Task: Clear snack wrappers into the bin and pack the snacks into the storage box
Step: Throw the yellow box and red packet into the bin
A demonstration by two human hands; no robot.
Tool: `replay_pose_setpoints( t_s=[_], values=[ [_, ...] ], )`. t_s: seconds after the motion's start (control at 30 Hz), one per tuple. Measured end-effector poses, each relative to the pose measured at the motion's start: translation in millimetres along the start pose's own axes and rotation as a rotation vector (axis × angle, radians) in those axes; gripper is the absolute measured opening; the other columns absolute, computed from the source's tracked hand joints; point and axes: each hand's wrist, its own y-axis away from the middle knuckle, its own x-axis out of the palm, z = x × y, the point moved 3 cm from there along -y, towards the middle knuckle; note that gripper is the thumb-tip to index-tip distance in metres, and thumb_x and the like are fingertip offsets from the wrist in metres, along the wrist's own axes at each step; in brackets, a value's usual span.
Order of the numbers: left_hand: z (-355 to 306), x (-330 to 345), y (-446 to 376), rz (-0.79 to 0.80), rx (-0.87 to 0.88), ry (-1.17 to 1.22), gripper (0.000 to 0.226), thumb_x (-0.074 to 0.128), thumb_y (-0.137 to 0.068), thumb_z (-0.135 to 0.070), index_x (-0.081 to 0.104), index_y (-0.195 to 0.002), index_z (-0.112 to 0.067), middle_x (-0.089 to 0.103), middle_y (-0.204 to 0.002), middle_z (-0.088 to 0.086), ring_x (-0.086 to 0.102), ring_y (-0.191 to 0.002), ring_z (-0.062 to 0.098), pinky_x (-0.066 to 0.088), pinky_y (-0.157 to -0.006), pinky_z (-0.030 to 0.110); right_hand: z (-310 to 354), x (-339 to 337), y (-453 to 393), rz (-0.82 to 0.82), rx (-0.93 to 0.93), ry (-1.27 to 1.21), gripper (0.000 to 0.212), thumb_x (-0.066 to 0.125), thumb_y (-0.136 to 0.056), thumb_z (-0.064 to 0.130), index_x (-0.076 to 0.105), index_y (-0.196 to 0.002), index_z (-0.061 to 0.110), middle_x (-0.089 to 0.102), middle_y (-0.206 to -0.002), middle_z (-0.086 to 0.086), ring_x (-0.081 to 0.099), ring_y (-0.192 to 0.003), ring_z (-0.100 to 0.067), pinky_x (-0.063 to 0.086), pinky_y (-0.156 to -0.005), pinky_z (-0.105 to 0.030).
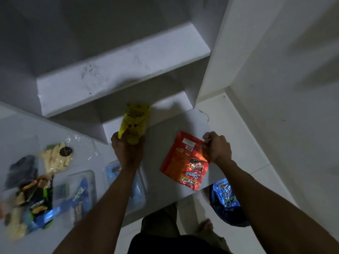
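Observation:
My left hand grips the lower end of a yellow snack packet, which stands up over the counter's far edge. My right hand pinches the top right corner of a red-orange snack bag lying flat on the white counter. On the floor at the lower right stands a dark bin with a blue wrapper in it. Two clear plastic storage boxes lie on the counter: one holds a blue packet, the other is partly hidden under my left forearm.
A heap of snacks sits at the counter's left: a pale packet of sticks, a dark pouch, a green and black bag. White shelves rise behind the counter. A wall stands at the right. My feet show below.

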Motion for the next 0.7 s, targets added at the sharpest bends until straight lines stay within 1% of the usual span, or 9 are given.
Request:
replay_pose_setpoints(
  t_s=[0.07, 0.13, 0.2, 0.3, 0.4, 0.47, 0.53, 0.63, 0.7],
  values=[
    [-10, -7, 15, -0.010, -0.020, 0.069, 0.060, 0.086, -0.066, -0.030, 0.062, -0.115, -0.007, 0.058, -0.115, 0.017, 0.059, -0.102, 0.037, 0.047, -0.083, 0.033, -9, -7, 13, -0.032, -0.025, -0.106, 0.027, 0.070, -0.086, 0.024, 0.069, -0.111, 0.015, 0.073, -0.100, -0.007, 0.065, -0.095, -0.026, 0.050, -0.081, -0.033],
    [-21, -12, 33, -0.024, -0.039, 0.175, 0.057, 0.087, -0.062, -0.028, 0.060, -0.110, -0.010, 0.062, -0.110, 0.013, 0.061, -0.099, 0.032, 0.045, -0.080, 0.027, -17, -20, 31, -0.097, -0.071, -0.179, 0.015, 0.068, -0.089, 0.021, 0.076, -0.096, 0.011, 0.075, -0.089, -0.009, 0.065, -0.078, -0.020, 0.039, -0.066, -0.023],
    [-33, -9, 58, 0.003, 0.048, 0.205, 0.052, 0.089, -0.061, -0.022, 0.067, -0.107, -0.011, 0.060, -0.112, 0.013, 0.060, -0.101, 0.028, 0.041, -0.081, 0.020, -31, -39, 54, -0.196, -0.056, -0.281, 0.017, 0.068, -0.091, 0.023, 0.078, -0.087, 0.010, 0.074, -0.080, -0.008, 0.059, -0.069, -0.016, 0.033, -0.059, -0.022],
    [-57, 1, 107, 0.040, 0.166, 0.246, 0.048, 0.091, -0.062, -0.021, 0.074, -0.106, -0.013, 0.057, -0.119, 0.015, 0.059, -0.105, 0.028, 0.042, -0.086, 0.017, -65, -67, 90, -0.356, 0.049, -0.443, 0.019, 0.067, -0.091, 0.031, 0.079, -0.088, 0.016, 0.074, -0.083, -0.005, 0.065, -0.076, -0.018, 0.048, -0.073, -0.029],
    [-90, 11, 163, 0.125, 0.188, 0.292, 0.042, 0.089, -0.067, -0.027, 0.075, -0.105, -0.015, 0.054, -0.120, 0.005, 0.058, -0.104, 0.021, 0.036, -0.088, 0.007, -105, -97, 129, -0.515, 0.149, -0.583, 0.020, 0.065, -0.091, 0.035, 0.078, -0.091, 0.020, 0.075, -0.085, 0.001, 0.067, -0.078, -0.014, 0.053, -0.079, -0.030],
    [-107, 21, 199, 0.178, 0.236, 0.308, 0.041, 0.087, -0.067, -0.036, 0.073, -0.104, -0.025, 0.058, -0.122, 0.004, 0.060, -0.107, 0.023, 0.044, -0.097, 0.022, -132, -114, 155, -0.597, 0.195, -0.650, 0.022, 0.064, -0.092, 0.036, 0.078, -0.093, 0.019, 0.074, -0.084, 0.004, 0.067, -0.075, -0.011, 0.054, -0.077, -0.027],
    [-117, 32, 229, 0.210, 0.264, 0.356, 0.046, 0.083, -0.065, -0.043, 0.068, -0.106, -0.029, 0.061, -0.120, 0.007, 0.062, -0.106, 0.027, 0.050, -0.097, 0.039, -154, -126, 178, -0.650, 0.235, -0.684, 0.024, 0.064, -0.093, 0.036, 0.078, -0.098, 0.017, 0.074, -0.086, 0.004, 0.066, -0.073, -0.009, 0.054, -0.075, -0.025],
    [-134, 51, 282, 0.294, 0.342, 0.308, 0.048, 0.076, -0.065, -0.049, 0.076, -0.104, -0.020, 0.056, -0.124, 0.009, 0.059, -0.110, 0.029, 0.051, -0.095, 0.043, -193, -138, 214, -0.735, 0.327, -0.705, 0.029, 0.062, -0.094, 0.039, 0.077, -0.103, 0.016, 0.076, -0.092, 0.001, 0.067, -0.073, -0.011, 0.054, -0.070, -0.024],
    [-145, 64, 313, 0.388, 0.348, 0.290, 0.047, 0.074, -0.065, -0.051, 0.075, -0.105, -0.025, 0.056, -0.126, 0.010, 0.058, -0.112, 0.032, 0.051, -0.095, 0.047, -216, -138, 232, -0.768, 0.403, -0.717, 0.032, 0.060, -0.094, 0.042, 0.077, -0.105, 0.017, 0.077, -0.094, 0.000, 0.069, -0.075, -0.013, 0.058, -0.072, -0.029]
  ],
)
